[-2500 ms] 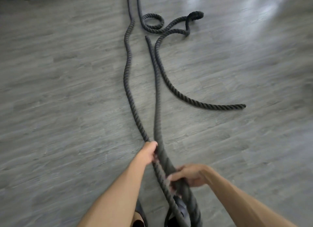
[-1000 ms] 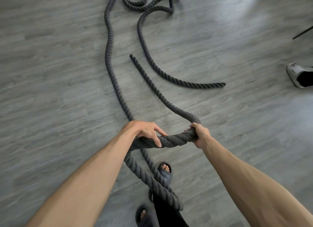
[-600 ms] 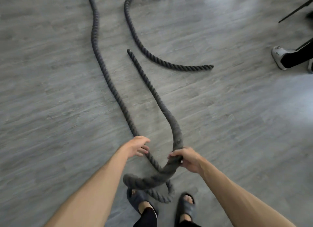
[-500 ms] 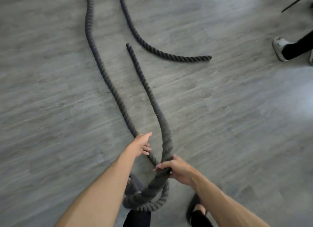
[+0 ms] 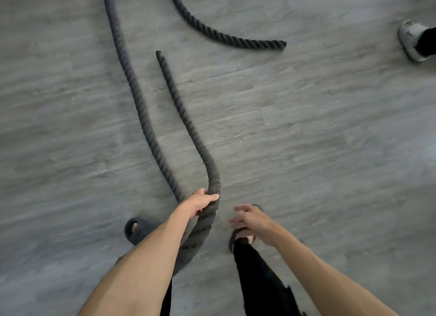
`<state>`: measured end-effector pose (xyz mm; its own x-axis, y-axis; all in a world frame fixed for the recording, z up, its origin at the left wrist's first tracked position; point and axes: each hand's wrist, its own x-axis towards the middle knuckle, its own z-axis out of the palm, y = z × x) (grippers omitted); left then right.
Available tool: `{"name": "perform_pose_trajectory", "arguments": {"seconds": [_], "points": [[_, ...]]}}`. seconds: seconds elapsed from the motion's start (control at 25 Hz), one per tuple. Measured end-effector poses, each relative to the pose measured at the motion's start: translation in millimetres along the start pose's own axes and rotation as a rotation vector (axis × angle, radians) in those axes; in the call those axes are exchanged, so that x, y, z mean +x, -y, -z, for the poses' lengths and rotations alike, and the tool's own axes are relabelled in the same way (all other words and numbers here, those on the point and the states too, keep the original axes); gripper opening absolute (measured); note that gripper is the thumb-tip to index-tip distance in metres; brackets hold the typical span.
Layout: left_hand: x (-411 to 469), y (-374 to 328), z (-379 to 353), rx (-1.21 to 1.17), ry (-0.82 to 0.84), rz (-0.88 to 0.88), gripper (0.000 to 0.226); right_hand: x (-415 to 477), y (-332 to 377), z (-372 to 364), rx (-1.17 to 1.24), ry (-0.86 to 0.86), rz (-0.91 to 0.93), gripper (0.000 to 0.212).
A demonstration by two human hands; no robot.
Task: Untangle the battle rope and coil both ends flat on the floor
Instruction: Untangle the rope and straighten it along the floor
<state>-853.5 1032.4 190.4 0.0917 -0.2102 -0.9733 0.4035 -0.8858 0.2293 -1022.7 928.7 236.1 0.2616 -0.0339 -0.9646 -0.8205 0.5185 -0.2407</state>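
We are judging this to be the start of the coiling step. The battle rope (image 5: 184, 117) is lying in open, uncrossed runs on the floor (image 5: 306, 150), so the untangling is looking largely done within the view. Our left grip (image 5: 200, 203) is clenching the rope at a raised bend, where the strand from the nearer free end (image 5: 160, 54) is curving down into a loop under our left forearm. Our right grip (image 5: 252, 221) is hanging released with fingers spread, just beside the rope and touching nothing.

Next, we are thinking, the right grip is needing to take the strand beyond the bend and feed it round into a flat turn. The other free end (image 5: 282, 44) is lying well apart, up and to the right. Bare floor is opening wide on the right, though a bystander's shoe (image 5: 411, 41) is standing at the far right edge. Our sandal (image 5: 135, 229) is sitting near the loop, so we are risking treading on the coil.
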Motion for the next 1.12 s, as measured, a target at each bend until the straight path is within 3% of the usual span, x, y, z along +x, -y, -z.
{"name": "perform_pose_trajectory", "arguments": {"seconds": [0.08,0.16,0.28,0.44,0.56,0.68,0.92,1.12], "points": [[-9,8,-44,0.110,0.008,-0.035,0.044,-3,-11,72,-0.032,-0.180,-0.017,0.040],[-25,16,-82,0.073,0.054,-0.046,0.044,-1,-13,120,-0.090,-0.235,-0.033,0.036],[-32,45,-122,0.084,0.091,0.002,0.049,8,-11,141,-0.182,-0.231,-0.059,0.040],[-45,78,-189,-0.072,0.098,0.024,0.062,27,-23,127,-0.360,-0.155,-0.108,0.052],[-47,99,-249,-0.098,0.022,-0.014,0.072,31,-42,127,-0.520,-0.094,-0.138,0.034],[-34,115,-312,-0.281,-0.057,-0.083,0.051,39,-61,151,-0.705,-0.113,-0.123,0.029],[35,74,-414,-0.491,0.034,-0.148,0.048,97,-86,239,-1.024,-0.256,-0.118,0.078],[166,-3,-459,-0.472,0.033,-0.158,0.045,197,-63,345,-1.171,-0.419,-0.059,0.094]]}}
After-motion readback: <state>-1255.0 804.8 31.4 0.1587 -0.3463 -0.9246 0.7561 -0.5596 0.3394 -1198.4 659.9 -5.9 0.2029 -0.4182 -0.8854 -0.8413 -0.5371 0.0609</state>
